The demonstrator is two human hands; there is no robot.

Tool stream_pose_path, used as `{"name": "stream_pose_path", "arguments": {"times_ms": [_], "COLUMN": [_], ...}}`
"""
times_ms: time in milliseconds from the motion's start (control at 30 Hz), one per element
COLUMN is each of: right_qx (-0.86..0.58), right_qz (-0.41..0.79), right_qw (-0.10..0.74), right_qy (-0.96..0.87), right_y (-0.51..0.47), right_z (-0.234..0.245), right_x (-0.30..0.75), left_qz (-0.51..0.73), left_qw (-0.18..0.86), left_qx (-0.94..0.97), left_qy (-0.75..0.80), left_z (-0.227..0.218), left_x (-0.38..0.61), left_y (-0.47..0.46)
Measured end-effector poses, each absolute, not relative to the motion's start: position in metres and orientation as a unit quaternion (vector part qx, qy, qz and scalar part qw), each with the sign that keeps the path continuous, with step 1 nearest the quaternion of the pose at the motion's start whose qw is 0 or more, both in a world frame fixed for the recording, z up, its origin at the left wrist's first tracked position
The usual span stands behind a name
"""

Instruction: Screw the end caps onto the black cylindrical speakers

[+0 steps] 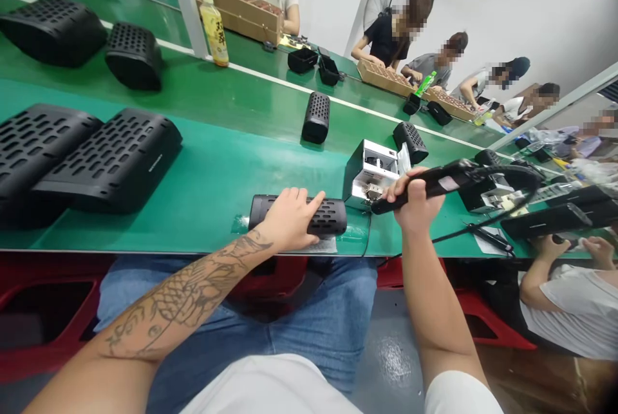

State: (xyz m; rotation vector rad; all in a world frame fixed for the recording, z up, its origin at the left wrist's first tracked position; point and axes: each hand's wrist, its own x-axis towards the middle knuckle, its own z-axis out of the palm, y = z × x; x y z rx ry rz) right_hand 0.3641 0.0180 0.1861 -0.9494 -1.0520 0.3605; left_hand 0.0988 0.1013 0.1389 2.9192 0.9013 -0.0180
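Observation:
A black perforated housing (pixel 333 217) lies lengthwise near the table's front edge. My left hand (pixel 288 217) is laid over its middle, fingers across the top and thumb at the near side, holding it against the table. In my right hand (pixel 419 207) is a black electric screwdriver (pixel 447 177), gripped round its body, with a cable running off to the right. Its tip end points left and down, at the front of a small silver and black screw feeder (pixel 357 172). Whether the tip touches the feeder I cannot tell.
Large black perforated housings (pixel 120 159) stand at the left on the green table (pixel 217 169). Another housing (pixel 317 116) is farther back. A yellow-labelled bottle (pixel 214 29) stands by a white post (pixel 186 5). A co-worker's hands (pixel 553 246) are at right; several people sit opposite.

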Motion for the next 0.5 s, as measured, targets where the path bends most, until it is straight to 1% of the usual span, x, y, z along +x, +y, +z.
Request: {"name": "stream_pose_path", "arguments": {"times_ms": [100, 200, 367, 500], "right_qx": [-0.377, -0.351, -0.358, -0.378], "right_qz": [0.196, 0.230, 0.267, 0.302], "right_qw": [0.745, 0.733, 0.717, 0.699], "right_qy": [-0.514, -0.535, -0.535, -0.527], "right_y": [0.001, -0.004, 0.008, 0.015], "right_z": [0.193, 0.193, 0.184, 0.164], "right_x": [0.331, 0.305, 0.290, 0.285], "left_qz": [-0.020, -0.021, -0.017, -0.012], "left_qw": [0.064, 0.070, 0.074, 0.077], "left_qx": [0.953, 0.952, 0.951, 0.951], "left_qy": [0.296, 0.298, 0.300, 0.298], "left_z": [0.138, 0.140, 0.140, 0.138], "left_x": [0.091, 0.088, 0.089, 0.089], "left_y": [0.106, 0.107, 0.105, 0.107]}}
